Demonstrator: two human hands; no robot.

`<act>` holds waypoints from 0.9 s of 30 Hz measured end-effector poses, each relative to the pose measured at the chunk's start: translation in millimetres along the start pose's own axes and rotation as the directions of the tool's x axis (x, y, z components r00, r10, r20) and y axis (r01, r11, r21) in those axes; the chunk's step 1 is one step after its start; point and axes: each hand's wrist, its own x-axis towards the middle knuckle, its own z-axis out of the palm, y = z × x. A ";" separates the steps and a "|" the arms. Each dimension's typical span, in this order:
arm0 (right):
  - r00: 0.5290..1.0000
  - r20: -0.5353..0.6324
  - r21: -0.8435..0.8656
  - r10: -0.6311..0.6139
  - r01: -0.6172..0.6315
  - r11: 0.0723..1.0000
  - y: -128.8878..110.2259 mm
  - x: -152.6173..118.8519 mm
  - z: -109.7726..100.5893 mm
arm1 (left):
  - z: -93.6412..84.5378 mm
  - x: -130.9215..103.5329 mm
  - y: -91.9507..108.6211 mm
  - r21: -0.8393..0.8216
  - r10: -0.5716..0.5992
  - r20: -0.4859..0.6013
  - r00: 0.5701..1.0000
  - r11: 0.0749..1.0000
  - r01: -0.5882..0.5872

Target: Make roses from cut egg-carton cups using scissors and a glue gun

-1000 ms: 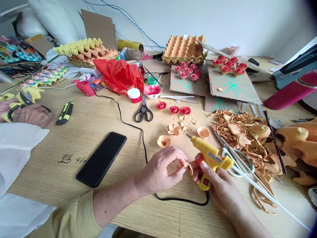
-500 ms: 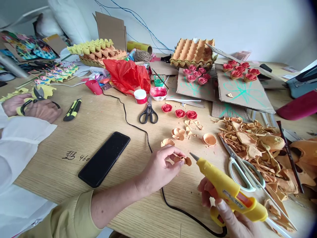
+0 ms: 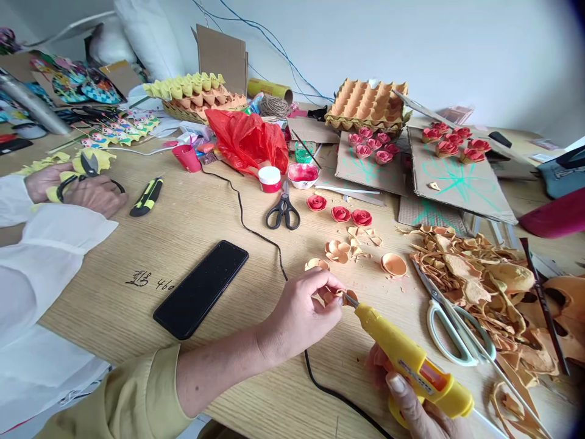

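Wooden table (image 3: 269, 402), phone (image 3: 201, 289), cord (image 3: 338, 396) near hands (image 3: 297, 314)

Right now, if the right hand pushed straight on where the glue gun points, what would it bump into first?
Most likely the orange petal piece pinched in the left hand. The glue gun in the right hand has its nozzle right at it, though true contact is hard to tell.

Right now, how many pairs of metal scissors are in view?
3: a black-handled pair beside the white-and-red jar, a pale-handled pair beside orange scraps, and a dark-handled pair in a co-worker's hand. Others may be hidden.
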 end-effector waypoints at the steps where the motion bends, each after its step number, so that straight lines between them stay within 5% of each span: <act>1: 1.000 -0.004 -0.008 -0.005 0.005 1.000 0.4 -0.2 -0.1 | 0.0 -0.3 0.1 0.006 0.012 -0.001 1.000 1.000 -0.012; 27: 0.987 -0.017 -0.205 -0.158 0.152 0.967 -4.2 4.2 3.3 | -1.1 -2.2 0.8 0.116 0.073 0.016 0.997 0.990 -0.075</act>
